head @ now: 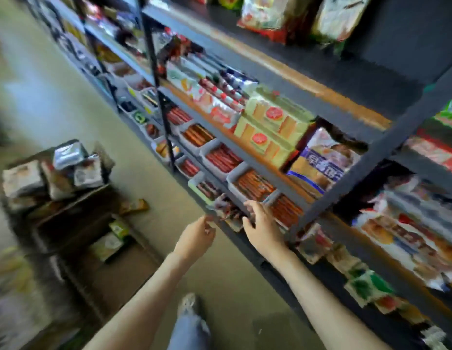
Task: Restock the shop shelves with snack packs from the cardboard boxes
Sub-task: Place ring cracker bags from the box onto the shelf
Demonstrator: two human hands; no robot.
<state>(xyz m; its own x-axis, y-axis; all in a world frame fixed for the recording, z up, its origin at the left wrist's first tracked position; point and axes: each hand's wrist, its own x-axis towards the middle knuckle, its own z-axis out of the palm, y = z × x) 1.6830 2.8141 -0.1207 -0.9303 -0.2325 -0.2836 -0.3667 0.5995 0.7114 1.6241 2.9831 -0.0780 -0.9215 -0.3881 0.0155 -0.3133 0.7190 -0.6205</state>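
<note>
Both hands hold a snack pack at the front edge of a low shelf.

The dark metal shelving (346, 69) fills the right side, its levels crowded with bagged and boxed snacks. On the floor (68, 102) to the left stand open cardboard boxes (76, 223), well apart from the shelving, with loose packs (53, 170) heaped on top. White trays (204, 152) of red sticks sit in rows on the lower levels. The snack pack (227, 210), dark with red print and blurred, is just in front of the trays. The right hand (264, 231) has its fingers curled over the pack's right end; the left hand (197, 236) pinches its left corner, fingers drawn together.
</note>
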